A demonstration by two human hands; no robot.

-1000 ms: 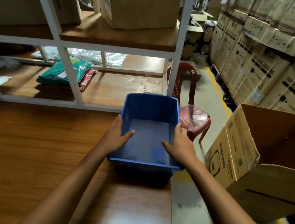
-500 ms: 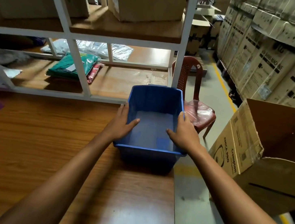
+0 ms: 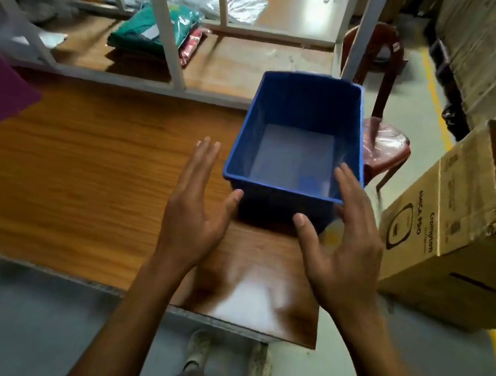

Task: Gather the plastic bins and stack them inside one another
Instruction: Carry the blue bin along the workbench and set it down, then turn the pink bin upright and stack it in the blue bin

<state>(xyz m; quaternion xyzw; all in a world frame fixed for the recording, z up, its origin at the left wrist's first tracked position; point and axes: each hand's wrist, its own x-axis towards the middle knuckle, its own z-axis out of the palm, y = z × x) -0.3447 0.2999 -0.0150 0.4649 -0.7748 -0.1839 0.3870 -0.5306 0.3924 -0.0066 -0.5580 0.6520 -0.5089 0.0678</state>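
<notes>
Bin: deep blue rectangular plastic bin [image 3: 298, 137] stands upright on the brown wooden table [image 3: 83, 171], just beyond the fingertips (nothing inside).
Left hand [image 3: 194, 212]: fingers spread, empty, beside the bin's near-left corner.
Right hand [image 3: 344, 242]: fingers spread, empty, fingertips at its near-right rim.

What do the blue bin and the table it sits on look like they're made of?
Blue bin: looks like moulded plastic, one solid colour with a rolled rim and a soft sheen on the floor inside. Table: wood-grain top with a glossy glare patch near the front edge, so probably laminate over board rather than solid wood; the picture cannot settle that.
</notes>
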